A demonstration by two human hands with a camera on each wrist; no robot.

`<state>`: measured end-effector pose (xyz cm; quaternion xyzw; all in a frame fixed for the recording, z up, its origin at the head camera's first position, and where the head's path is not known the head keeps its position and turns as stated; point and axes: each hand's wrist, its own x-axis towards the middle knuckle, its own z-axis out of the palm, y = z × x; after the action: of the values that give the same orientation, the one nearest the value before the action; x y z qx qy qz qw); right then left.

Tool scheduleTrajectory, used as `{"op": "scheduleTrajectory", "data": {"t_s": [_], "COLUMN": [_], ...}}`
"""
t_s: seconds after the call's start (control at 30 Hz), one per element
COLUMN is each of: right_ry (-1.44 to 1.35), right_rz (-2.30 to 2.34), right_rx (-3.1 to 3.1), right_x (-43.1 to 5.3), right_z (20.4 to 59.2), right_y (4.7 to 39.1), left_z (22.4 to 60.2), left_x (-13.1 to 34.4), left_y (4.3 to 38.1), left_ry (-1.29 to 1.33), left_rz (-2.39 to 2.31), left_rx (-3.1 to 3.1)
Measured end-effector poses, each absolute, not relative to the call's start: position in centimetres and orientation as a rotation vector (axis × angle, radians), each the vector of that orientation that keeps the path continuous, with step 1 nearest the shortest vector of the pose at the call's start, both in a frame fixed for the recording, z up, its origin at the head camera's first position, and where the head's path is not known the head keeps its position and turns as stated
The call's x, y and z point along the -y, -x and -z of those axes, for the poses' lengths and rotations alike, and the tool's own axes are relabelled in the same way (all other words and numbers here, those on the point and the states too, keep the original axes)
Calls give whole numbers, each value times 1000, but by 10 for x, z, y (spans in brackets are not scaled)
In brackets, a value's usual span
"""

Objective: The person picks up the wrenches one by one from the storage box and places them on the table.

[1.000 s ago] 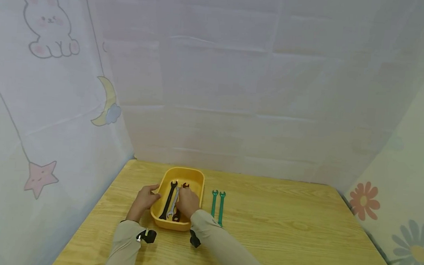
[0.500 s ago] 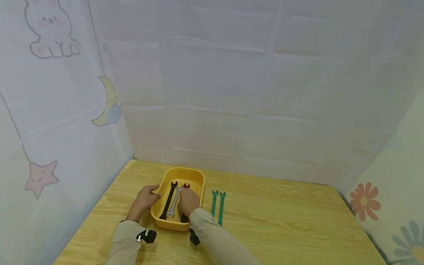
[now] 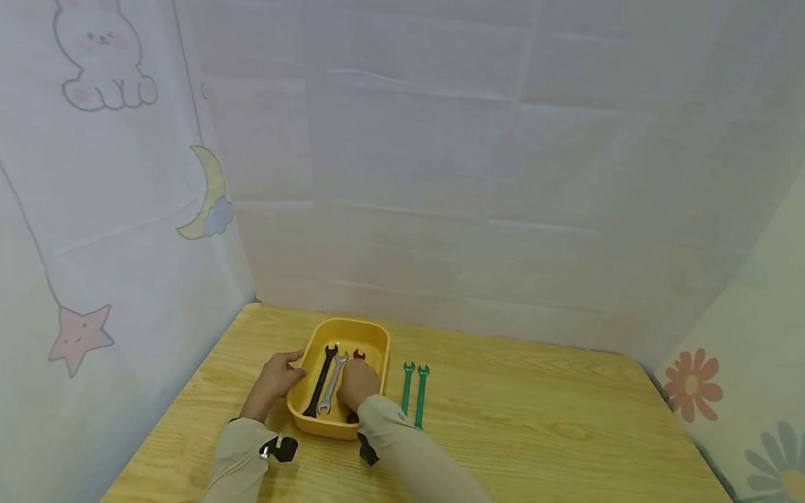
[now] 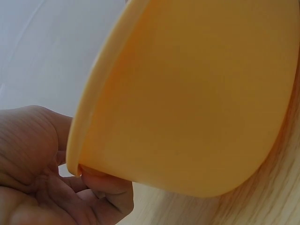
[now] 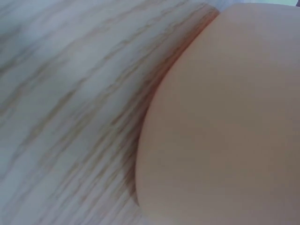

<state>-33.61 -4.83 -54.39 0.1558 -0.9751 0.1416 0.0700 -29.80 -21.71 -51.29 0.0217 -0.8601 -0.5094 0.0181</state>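
Observation:
A yellow plastic bin [image 3: 332,429] stands on the table. My left hand [image 3: 276,380] grips its left side, and in the left wrist view the thumb and fingers [image 4: 110,197] pinch the rim. Inside the bin lie a black open-end wrench [image 3: 321,381] and a silver wrench [image 3: 332,384], side by side and lengthwise. My right hand [image 3: 360,384] reaches into the right half of the bin with curled fingers and holds a red wrench [image 3: 359,354]; its red head shows beyond the knuckles, and most of it is hidden under the hand. The right wrist view shows only the bin's outer wall [image 5: 225,122].
Two green wrenches [image 3: 421,393] lie parallel on the wooden table [image 3: 557,442], just right of the bin and beside the right forearm. Printed cloth walls [image 3: 408,166] enclose the table at the back and both sides.
My right hand has shifted slightly right inside the bin, and the red wrench has moved right with it. More of the silver wrench shows now. The left hand and bin stay put.

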Motion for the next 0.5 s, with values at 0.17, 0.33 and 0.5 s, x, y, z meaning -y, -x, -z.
{"op": "scheduleTrajectory", "data": {"t_s": [0.17, 0.33, 0.5], "right_ry": [-469, -461, -449], "right_rz": [-402, -387, -383], "right_rx": [2918, 2909, 2913], "right_x": [48, 48, 48], "right_z": [544, 541, 538], "right_y": [335, 335, 334], "left_z": [512, 512, 513], "left_x": [217, 217, 216], "left_y": [298, 299, 299], "left_ry": [-67, -72, -71], "left_rz": [1593, 1592, 1575], "left_rx": [2663, 2660, 2673]}}
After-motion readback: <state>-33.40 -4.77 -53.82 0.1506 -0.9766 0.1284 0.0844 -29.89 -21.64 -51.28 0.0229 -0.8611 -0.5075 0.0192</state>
